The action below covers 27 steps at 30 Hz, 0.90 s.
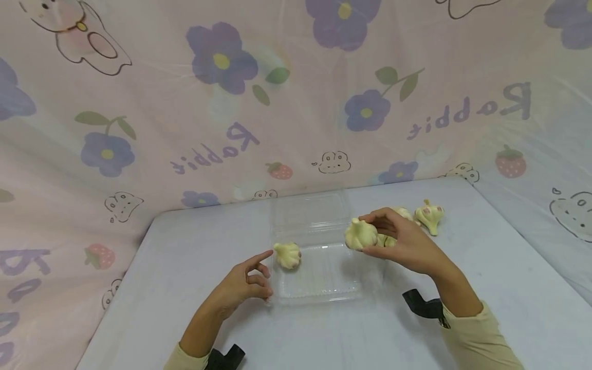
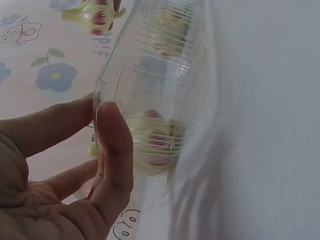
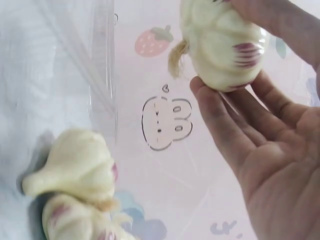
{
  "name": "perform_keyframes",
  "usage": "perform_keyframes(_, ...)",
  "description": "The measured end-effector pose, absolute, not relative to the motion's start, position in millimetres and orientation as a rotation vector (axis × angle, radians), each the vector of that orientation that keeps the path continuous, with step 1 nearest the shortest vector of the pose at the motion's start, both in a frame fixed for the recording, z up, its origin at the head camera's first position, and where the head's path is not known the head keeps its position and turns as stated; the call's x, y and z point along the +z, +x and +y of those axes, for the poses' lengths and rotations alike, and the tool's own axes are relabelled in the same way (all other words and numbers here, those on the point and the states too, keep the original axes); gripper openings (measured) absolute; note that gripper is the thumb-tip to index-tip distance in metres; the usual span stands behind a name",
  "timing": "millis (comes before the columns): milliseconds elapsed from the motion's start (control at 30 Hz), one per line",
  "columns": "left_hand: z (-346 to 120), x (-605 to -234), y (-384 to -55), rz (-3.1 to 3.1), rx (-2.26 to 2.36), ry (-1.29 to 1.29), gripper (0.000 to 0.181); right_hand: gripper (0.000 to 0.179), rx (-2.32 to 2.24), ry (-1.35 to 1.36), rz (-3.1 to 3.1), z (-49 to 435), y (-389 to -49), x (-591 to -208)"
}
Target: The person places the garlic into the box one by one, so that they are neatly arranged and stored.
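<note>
My right hand (image 1: 404, 244) holds a pale garlic bulb (image 1: 361, 235) over the right side of a clear plastic clamshell box (image 1: 319, 295). In the right wrist view, the thumb is on one side of this purple-streaked bulb (image 3: 225, 47) and the fingers are on the other. A second garlic bulb (image 1: 288, 256) lies at the box's left end. There, my left hand (image 1: 245, 285) pinches the rim, with the clear wall (image 2: 97, 92) between thumb and fingers in the left wrist view. The box's lid (image 1: 310, 210) is folded back, away from me.
Behind and beside the right hand are more garlic bulbs, one (image 1: 430, 216) at the far right and others partly hidden by the hand. Two bulbs (image 3: 75, 162) lie close together in the right wrist view. A printed cloth (image 1: 296, 103) hangs behind the white table (image 1: 199, 241).
</note>
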<state>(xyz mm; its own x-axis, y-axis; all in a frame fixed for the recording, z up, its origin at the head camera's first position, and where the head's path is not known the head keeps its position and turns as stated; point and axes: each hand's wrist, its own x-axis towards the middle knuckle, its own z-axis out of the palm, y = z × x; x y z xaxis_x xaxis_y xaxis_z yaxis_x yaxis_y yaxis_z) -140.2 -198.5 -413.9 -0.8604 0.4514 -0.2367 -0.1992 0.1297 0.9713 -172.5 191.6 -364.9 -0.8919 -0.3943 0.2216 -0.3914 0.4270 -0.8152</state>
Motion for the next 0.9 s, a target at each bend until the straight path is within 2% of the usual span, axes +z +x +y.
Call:
perform_keyframes(567,-200.5,-417.0,-142.8,1.934,1.792,0.263,0.088,0.053,-1.431,-0.798,2.606,163.1,-181.1,-380.5)
perform_keyframes(900,-200.5,-419.4,-142.8,1.929,1.792,0.252,0.088,0.057,-1.388,-0.812,2.611,150.9,-183.3,-387.7)
